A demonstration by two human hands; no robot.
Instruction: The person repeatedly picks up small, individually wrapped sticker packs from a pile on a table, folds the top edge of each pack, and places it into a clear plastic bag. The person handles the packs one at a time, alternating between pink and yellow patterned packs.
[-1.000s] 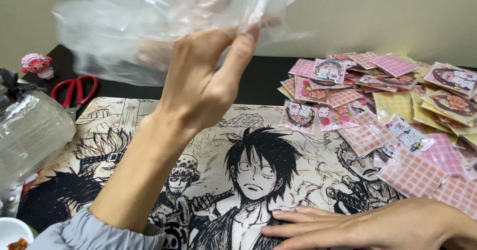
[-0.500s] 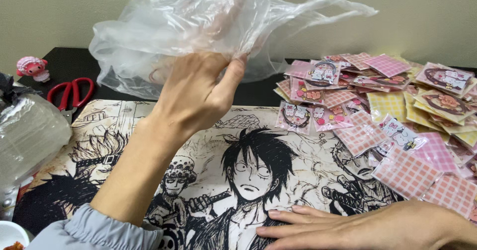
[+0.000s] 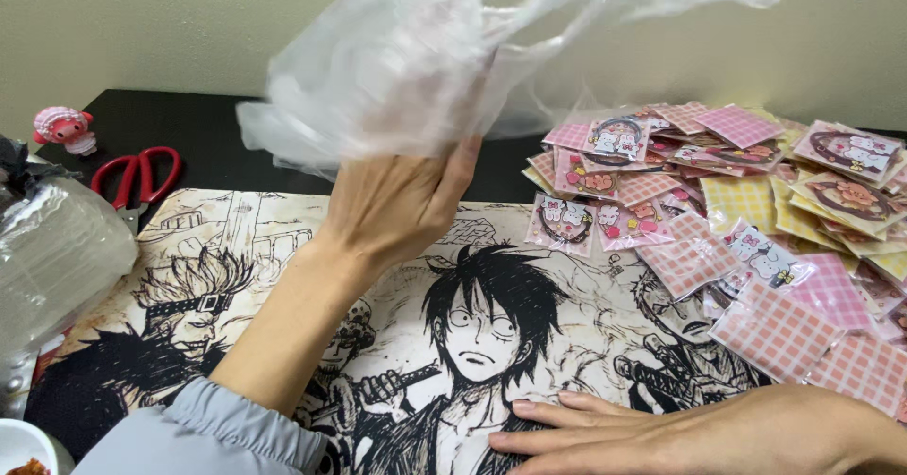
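Higher now, our left hand [image 3: 402,201] pinches the clear plastic bag [image 3: 425,59]; our right hand [image 3: 699,432] lies spread flat on the printed mat [image 3: 236,248].

Head camera looks down, close over the mat [image 3: 283,248].

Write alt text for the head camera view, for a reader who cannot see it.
A person's left hand holds up a crumpled clear plastic bag over a desk mat printed with cartoon characters, while the right hand lies flat on it. A pile of small checked packets sits right, red scissors left.
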